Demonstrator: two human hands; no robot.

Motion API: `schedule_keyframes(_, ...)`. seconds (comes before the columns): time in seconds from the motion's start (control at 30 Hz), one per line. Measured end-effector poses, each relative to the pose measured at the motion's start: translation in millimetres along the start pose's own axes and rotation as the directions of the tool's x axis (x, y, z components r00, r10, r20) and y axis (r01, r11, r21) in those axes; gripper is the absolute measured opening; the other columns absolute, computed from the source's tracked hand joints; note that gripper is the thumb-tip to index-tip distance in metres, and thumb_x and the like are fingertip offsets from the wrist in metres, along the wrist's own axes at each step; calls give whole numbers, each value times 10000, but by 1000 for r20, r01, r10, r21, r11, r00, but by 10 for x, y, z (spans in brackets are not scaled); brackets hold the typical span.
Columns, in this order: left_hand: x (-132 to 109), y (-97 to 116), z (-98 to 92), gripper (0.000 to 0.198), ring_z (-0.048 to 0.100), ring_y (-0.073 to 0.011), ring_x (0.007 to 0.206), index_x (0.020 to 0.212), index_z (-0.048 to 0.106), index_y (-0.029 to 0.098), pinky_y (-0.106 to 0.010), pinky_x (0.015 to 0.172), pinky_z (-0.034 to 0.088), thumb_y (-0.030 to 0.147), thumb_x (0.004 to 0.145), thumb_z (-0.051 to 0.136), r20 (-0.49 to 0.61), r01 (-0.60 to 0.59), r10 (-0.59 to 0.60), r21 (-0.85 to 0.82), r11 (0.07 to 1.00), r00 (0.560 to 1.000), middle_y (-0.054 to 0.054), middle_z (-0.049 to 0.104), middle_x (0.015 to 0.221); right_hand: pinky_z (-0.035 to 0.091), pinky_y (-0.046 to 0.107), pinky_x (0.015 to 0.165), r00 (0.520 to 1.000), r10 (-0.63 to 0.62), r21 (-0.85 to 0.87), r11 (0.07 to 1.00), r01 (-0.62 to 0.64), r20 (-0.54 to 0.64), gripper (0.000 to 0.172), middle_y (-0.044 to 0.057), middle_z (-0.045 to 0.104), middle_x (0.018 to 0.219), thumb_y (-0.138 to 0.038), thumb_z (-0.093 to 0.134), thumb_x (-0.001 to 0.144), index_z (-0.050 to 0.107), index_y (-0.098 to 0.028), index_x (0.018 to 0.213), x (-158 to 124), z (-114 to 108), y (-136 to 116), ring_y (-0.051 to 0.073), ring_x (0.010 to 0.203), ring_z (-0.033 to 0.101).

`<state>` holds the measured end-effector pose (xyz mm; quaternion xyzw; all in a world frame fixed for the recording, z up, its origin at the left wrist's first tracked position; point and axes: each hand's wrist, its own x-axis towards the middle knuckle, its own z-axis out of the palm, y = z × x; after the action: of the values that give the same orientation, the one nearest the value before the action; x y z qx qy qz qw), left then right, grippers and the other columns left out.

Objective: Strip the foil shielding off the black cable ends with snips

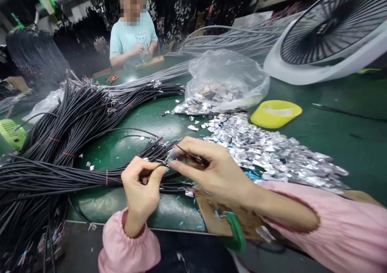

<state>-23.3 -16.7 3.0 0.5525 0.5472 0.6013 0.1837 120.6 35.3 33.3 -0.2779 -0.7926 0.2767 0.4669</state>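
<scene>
My left hand (142, 188) pinches a black cable (160, 165) near its end between thumb and forefinger. Fine coloured wires (166, 159) stick out of that end. Right against them are the closed fingertips of my right hand (211, 164). A slim dark tool (195, 157) lies within the right hand's grip; its exact kind is partly hidden by the fingers. Below and behind both hands runs a tied bundle of black cables (99, 178), with stripped ends close to the right hand. Silvery foil scraps (266, 144) are heaped beyond the right wrist.
A clear plastic bag (226, 75) of scraps and a yellow scoop (275, 114) stand behind the heap. A fan (326, 27) is at upper right. More cable bundles (78, 115) fill the left. A brown board (223, 212) lies below my right hand. A co-worker (133, 35) works opposite.
</scene>
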Motion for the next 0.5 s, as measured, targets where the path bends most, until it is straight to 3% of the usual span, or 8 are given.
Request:
schedule_keyframes(0.17, -24, -9, 33, 126, 491, -97, 573, 632, 627, 172, -201, 506, 366, 208, 747, 665, -19, -45, 46, 62, 997, 999, 17, 541, 606, 368, 212, 522, 999, -34, -10, 999, 34, 13, 84, -6, 515, 651, -64, 566, 747, 590, -141, 726, -7, -4, 21, 90, 567, 466)
schedule_keyframes(0.3, -29, -18, 52, 102, 510, -96, 593, 675, 636, 180, -196, 509, 377, 207, 773, 648, -30, -96, 99, 88, 991, 995, 16, 553, 631, 352, 225, 526, 999, -6, 26, 1000, 5, 36, 70, -3, 511, 645, -143, 589, 766, 578, -149, 698, 15, -13, 63, 96, 564, 445)
schedule_keyframes(0.4, -33, -32, 55, 48, 526, -94, 617, 741, 648, 189, -187, 508, 386, 183, 786, 635, -7, -144, 146, 121, 982, 989, 15, 566, 671, 340, 238, 532, 989, 127, 93, 987, -133, 71, 166, -13, 477, 603, -221, 581, 772, 524, -168, 626, 53, -12, 96, 110, 570, 427)
schedule_keyframes(0.5, -46, -52, 59, 80, 526, -86, 618, 754, 646, 188, -183, 523, 398, 115, 778, 623, -30, -212, 221, 178, 961, 975, 20, 561, 676, 327, 244, 514, 923, 308, 210, 910, -356, 231, 230, -22, 432, 574, -334, 564, 758, 480, -175, 615, 75, -7, 109, 111, 549, 392)
